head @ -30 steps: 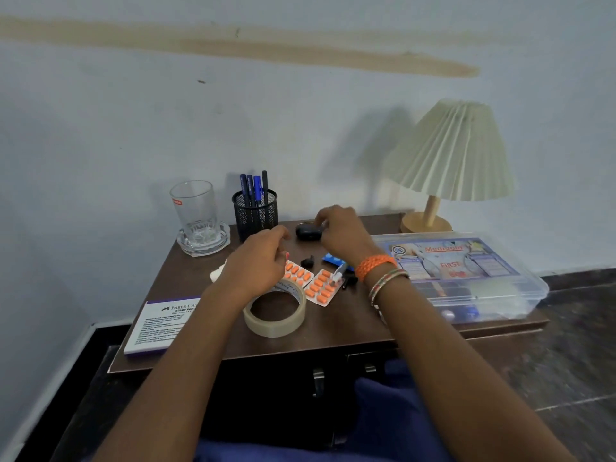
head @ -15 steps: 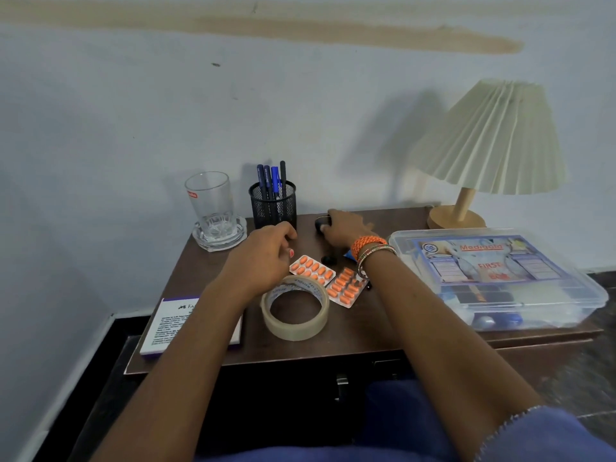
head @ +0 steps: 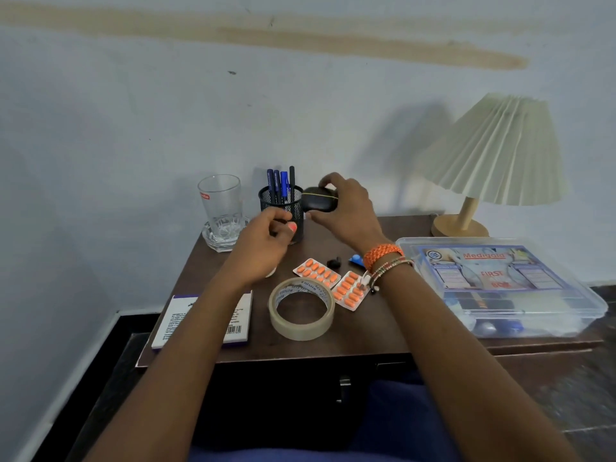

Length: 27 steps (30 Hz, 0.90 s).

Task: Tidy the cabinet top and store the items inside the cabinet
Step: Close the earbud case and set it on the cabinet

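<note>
My right hand (head: 348, 213) is shut on a small black oval case (head: 318, 199), held in the air just right of the black mesh pen holder (head: 281, 208). Just left of it and lower, my left hand (head: 263, 248) has its fingers curled shut in front of the holder; I cannot tell if anything small is pinched in them. On the brown cabinet top (head: 363, 331) lie a tape roll (head: 301, 325), two strips of orange pills (head: 316, 270), a small black piece (head: 334, 262), a blue item (head: 356, 260) and a flat white box (head: 203, 323).
A drinking glass (head: 220, 201) stands in a glass dish at the back left. A clear first aid box (head: 500, 285) fills the right side, with a pleated lamp (head: 493, 151) behind it. The cabinet doors with a metal handle (head: 343, 388) are shut below.
My right hand has closed on the black case at the back of the top and lifted it. My left hand has moved back from the pill strips toward the pen holder.
</note>
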### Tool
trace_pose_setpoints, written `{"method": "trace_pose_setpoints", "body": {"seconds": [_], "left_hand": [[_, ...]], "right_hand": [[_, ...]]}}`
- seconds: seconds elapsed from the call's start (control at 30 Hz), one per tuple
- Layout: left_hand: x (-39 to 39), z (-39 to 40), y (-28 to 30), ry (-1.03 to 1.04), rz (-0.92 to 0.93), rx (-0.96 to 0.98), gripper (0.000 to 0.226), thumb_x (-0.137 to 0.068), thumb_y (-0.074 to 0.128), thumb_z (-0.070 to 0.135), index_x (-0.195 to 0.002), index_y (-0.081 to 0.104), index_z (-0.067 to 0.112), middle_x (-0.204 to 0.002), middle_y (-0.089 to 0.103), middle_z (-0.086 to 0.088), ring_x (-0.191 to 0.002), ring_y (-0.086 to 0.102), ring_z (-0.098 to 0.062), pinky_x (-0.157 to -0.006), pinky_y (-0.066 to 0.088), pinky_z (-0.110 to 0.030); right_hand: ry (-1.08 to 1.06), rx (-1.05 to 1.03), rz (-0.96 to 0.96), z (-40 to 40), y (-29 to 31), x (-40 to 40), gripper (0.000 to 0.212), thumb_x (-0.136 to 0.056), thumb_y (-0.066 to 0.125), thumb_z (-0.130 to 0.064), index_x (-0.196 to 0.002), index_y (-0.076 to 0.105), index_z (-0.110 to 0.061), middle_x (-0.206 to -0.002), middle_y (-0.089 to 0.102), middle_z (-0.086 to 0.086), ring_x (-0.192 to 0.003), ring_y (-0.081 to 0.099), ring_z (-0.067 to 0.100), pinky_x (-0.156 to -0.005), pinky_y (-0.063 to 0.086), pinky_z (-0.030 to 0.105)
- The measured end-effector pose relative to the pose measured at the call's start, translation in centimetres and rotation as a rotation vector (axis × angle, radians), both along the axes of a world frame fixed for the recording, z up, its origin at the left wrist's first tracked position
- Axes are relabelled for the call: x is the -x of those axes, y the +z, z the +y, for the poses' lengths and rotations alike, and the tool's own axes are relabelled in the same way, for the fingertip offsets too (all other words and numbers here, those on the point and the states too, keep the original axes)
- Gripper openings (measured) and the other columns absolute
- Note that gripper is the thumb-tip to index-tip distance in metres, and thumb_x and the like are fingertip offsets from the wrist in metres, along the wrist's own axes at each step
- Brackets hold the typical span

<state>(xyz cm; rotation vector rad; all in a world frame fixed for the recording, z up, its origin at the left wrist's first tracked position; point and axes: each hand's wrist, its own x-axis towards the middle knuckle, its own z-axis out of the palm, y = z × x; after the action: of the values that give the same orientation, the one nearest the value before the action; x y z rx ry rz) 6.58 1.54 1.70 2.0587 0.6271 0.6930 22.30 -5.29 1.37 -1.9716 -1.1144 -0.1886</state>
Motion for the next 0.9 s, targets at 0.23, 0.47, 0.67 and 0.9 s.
{"method": "trace_pose_setpoints", "body": {"seconds": [0.23, 0.47, 0.67, 0.9], "left_hand": [[0.1, -0.7, 1.3, -0.005, -0.379, 0.417, 0.026, -0.089, 0.060, 0.015, -0.115, 0.055, 0.015, -0.111, 0.065, -0.005, -0.100, 0.065, -0.017, -0.076, 0.058, -0.032], [0.7, -0.7, 1.3, -0.017, -0.383, 0.396, 0.040, -0.083, 0.065, 0.003, -0.116, 0.048, 0.016, -0.098, 0.062, 0.007, -0.091, 0.064, -0.010, -0.075, 0.059, -0.025], [0.6, -0.8, 1.4, 0.046, -0.418, 0.450, 0.037, -0.083, 0.065, 0.003, -0.111, 0.043, 0.014, -0.101, 0.055, 0.002, -0.083, 0.063, -0.014, -0.066, 0.058, -0.019], [0.8, -0.5, 1.4, 0.048, -0.392, 0.374, 0.045, -0.079, 0.067, -0.003, -0.114, 0.048, 0.018, -0.117, 0.058, -0.004, -0.094, 0.062, -0.017, -0.066, 0.058, -0.020]], "right_hand": [[0.341, -0.223, 0.012, -1.7, 1.8, 5.5, 0.045, -0.068, 0.071, -0.012, -0.110, 0.058, -0.019, -0.105, 0.059, 0.006, -0.095, 0.056, 0.013, -0.081, 0.052, 0.024], [0.466, -0.233, 0.461, -3.3, 2.5, 4.5, 0.030, -0.082, 0.063, 0.003, -0.108, 0.064, -0.013, -0.110, 0.065, 0.011, -0.093, 0.065, 0.020, -0.076, 0.058, 0.029], [0.433, -0.254, 0.566, -3.3, 2.4, 4.0, 0.020, -0.085, 0.066, -0.008, -0.104, 0.063, -0.015, -0.097, 0.065, 0.001, -0.089, 0.065, 0.013, -0.075, 0.058, 0.032], [0.467, -0.232, 0.611, -3.3, 2.7, 3.7, 0.030, -0.085, 0.065, -0.004, -0.113, 0.058, -0.013, -0.106, 0.064, 0.013, -0.098, 0.066, 0.023, -0.080, 0.059, 0.035]]}}
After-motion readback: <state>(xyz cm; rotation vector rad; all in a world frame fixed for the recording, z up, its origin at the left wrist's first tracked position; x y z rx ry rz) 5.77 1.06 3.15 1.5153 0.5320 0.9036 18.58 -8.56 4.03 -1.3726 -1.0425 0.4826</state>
